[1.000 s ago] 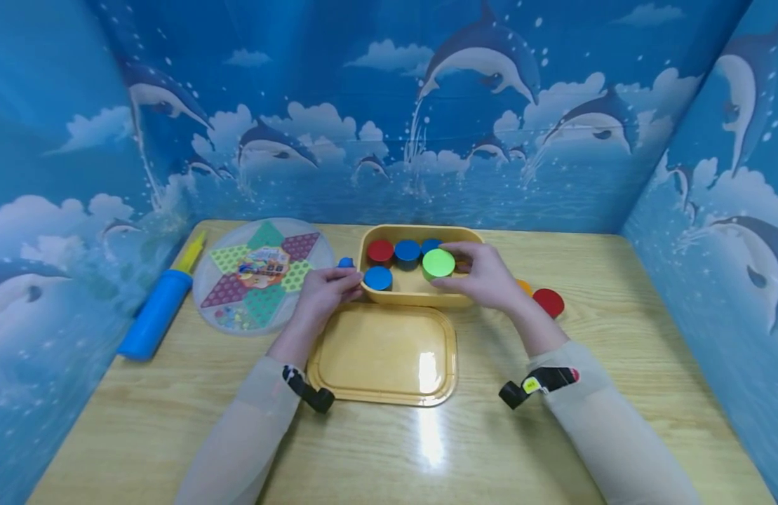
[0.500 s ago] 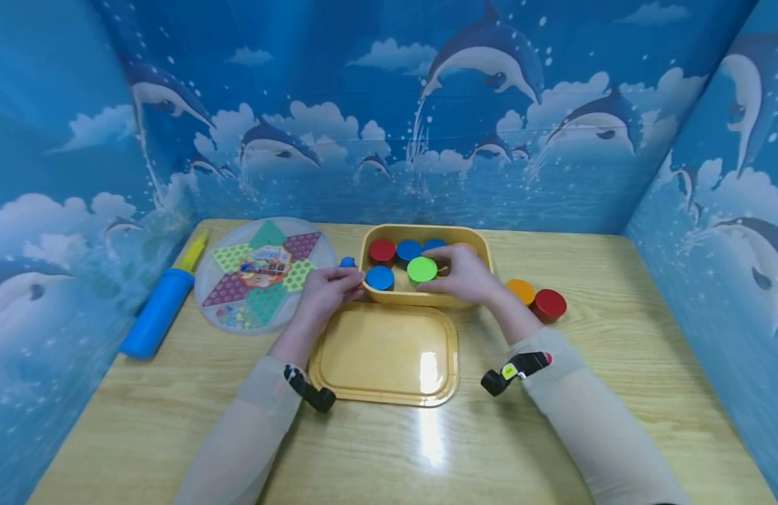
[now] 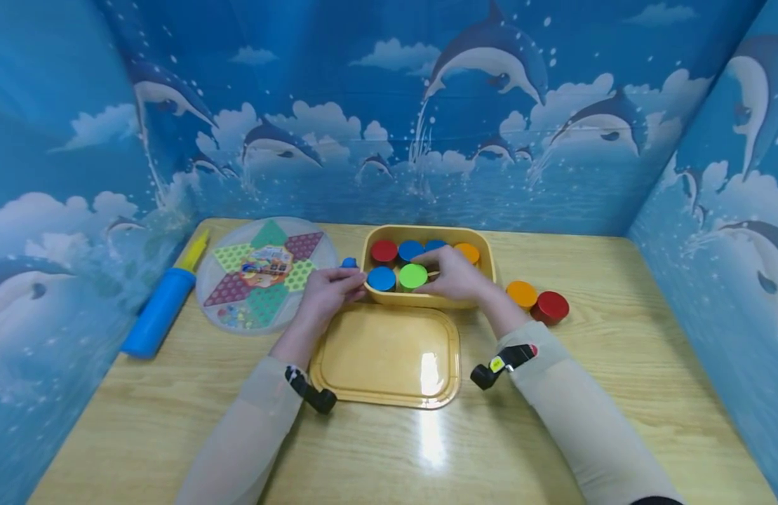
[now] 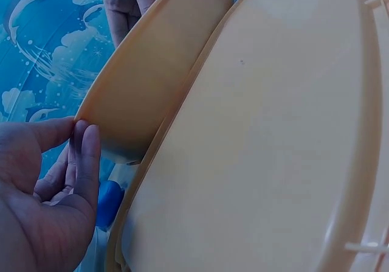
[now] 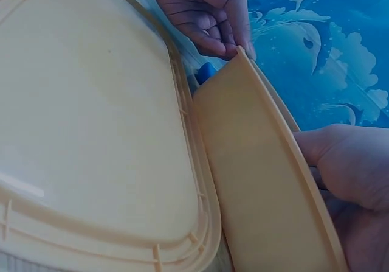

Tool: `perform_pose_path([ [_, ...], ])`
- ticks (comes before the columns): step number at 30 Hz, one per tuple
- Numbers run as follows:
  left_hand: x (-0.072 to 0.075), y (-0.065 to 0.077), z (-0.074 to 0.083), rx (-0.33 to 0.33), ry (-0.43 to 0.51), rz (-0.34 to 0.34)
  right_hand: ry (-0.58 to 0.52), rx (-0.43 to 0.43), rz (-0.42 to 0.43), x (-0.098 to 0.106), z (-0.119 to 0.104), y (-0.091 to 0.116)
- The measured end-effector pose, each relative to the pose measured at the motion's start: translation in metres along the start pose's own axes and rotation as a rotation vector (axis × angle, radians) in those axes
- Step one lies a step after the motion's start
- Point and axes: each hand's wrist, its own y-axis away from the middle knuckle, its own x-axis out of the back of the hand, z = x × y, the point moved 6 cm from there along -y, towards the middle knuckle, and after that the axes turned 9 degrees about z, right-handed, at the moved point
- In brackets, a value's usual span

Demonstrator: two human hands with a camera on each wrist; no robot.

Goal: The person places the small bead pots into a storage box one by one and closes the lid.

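A yellow plastic box [image 3: 420, 300] stands at the back of the table with several short round cylinders inside. My left hand [image 3: 325, 291] pinches the box's rim at its left end; in the left wrist view the thumb and fingers of that hand [image 4: 55, 193] meet at the rim. Inside the box, my right hand [image 3: 457, 275] holds a bright green cylinder [image 3: 413, 275] by its right side, next to a blue cylinder [image 3: 381, 278]. Behind them sit a red cylinder [image 3: 384, 250], two more blue ones and an orange cylinder [image 3: 467, 252]. In the right wrist view the box wall [image 5: 261, 162] hides the right fingertips.
A yellow lid [image 3: 389, 354] lies flat in front of the box. Right of the box stand an orange cylinder [image 3: 522, 294] and a red cylinder [image 3: 550, 307]. On the left are a round game board [image 3: 265, 273], a blue pump [image 3: 158, 312] and a small blue object [image 3: 349, 262].
My right hand has moved left and down inside the box with the green cylinder, bringing it beside the front blue one. My left hand stays at the rim.
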Motion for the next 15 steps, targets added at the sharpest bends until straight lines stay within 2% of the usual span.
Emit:
perform_pose_path([
  [15, -0.0001, -0.001, -0.0014, 0.006, 0.0, 0.002, -0.01, -0.025, -0.005, -0.0075, 0.0088, -0.0081],
])
